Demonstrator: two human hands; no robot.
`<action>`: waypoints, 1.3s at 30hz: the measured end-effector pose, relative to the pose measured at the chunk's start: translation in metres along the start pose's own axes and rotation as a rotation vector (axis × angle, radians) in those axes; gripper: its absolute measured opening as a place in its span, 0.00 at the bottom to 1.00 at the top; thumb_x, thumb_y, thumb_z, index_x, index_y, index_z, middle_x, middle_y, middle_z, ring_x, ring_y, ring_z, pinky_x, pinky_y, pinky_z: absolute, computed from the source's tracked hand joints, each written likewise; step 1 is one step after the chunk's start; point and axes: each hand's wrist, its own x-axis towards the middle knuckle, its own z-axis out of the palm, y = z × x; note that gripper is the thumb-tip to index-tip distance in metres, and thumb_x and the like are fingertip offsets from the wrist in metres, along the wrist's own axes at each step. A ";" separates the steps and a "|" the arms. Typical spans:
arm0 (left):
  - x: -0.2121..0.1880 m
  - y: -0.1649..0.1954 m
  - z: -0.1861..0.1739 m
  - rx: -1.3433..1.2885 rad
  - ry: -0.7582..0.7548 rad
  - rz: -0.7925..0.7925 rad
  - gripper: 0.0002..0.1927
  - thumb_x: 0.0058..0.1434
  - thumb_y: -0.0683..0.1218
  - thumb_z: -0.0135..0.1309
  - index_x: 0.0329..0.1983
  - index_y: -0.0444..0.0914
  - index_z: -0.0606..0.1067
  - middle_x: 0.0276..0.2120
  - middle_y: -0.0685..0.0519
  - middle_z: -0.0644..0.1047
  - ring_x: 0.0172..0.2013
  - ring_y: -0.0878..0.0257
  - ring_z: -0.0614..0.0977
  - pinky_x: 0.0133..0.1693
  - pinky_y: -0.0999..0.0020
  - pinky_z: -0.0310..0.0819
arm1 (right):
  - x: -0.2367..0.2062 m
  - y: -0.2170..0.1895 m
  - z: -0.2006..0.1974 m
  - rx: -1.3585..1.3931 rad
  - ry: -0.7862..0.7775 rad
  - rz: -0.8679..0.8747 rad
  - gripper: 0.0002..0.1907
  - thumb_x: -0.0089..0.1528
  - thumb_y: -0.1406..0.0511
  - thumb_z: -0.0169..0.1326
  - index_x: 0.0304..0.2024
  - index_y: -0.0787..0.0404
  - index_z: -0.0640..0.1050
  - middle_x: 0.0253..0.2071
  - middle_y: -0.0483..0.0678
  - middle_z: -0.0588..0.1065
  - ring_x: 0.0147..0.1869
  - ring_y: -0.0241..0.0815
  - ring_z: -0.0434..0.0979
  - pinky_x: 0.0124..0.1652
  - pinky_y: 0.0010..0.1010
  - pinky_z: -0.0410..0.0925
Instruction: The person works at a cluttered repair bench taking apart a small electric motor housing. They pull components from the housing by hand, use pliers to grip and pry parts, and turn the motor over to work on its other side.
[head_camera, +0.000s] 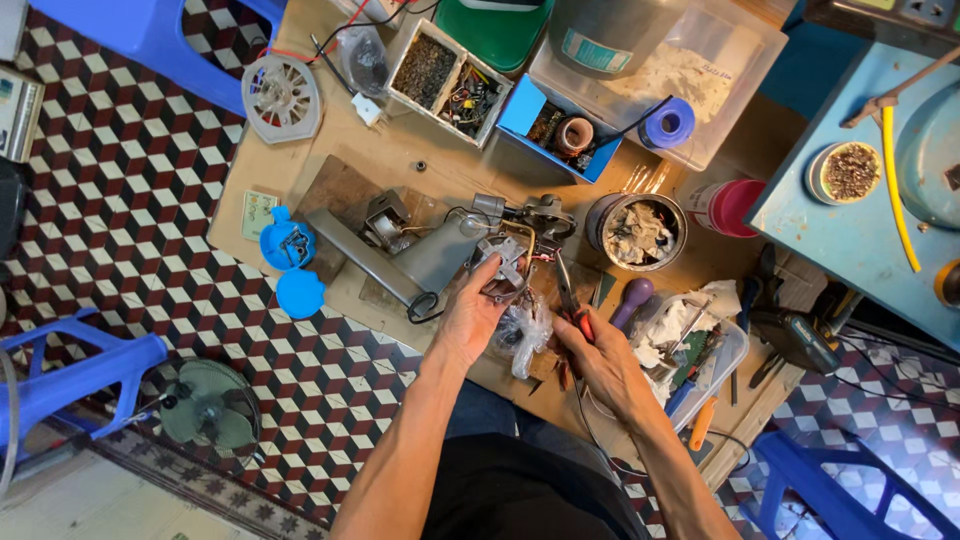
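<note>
your left hand (470, 315) grips a small metal fan motor (503, 262) above the wooden workboard (340, 190). your right hand (600, 360) is closed around red-handled pliers (570, 300), their tips touching the motor's right side. a crumpled clear plastic bag (522, 335) lies between your hands. a tin of scraps (636, 231) stands nearby.

A tin (636, 231) of scraps stands on the surface (300, 165). Behind it: a blue box (527, 108), a blue tape roll (670, 123). Two blue caps (290, 265) lie at the surface's left edge.
</note>
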 end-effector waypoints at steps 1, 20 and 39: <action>0.003 0.004 0.000 0.020 -0.020 -0.015 0.17 0.65 0.47 0.57 0.55 0.35 0.76 0.47 0.47 0.82 0.48 0.59 0.83 0.54 0.61 0.76 | 0.001 -0.002 -0.008 -0.155 -0.014 -0.022 0.17 0.67 0.54 0.51 0.43 0.63 0.76 0.29 0.49 0.75 0.30 0.41 0.72 0.32 0.35 0.68; 0.030 0.019 0.001 0.120 -0.109 -0.128 0.20 0.62 0.48 0.63 0.54 0.35 0.74 0.47 0.51 0.80 0.47 0.61 0.81 0.54 0.59 0.75 | 0.060 -0.023 -0.051 -0.805 -0.184 -0.189 0.18 0.66 0.56 0.50 0.54 0.60 0.72 0.23 0.62 0.75 0.27 0.59 0.78 0.31 0.46 0.69; 0.035 0.035 0.007 0.151 -0.072 -0.203 0.31 0.59 0.46 0.64 0.61 0.30 0.65 0.52 0.47 0.76 0.52 0.59 0.80 0.58 0.55 0.74 | 0.071 -0.028 -0.058 -0.742 -0.285 -0.191 0.18 0.67 0.55 0.48 0.51 0.59 0.74 0.26 0.59 0.77 0.28 0.52 0.77 0.32 0.43 0.69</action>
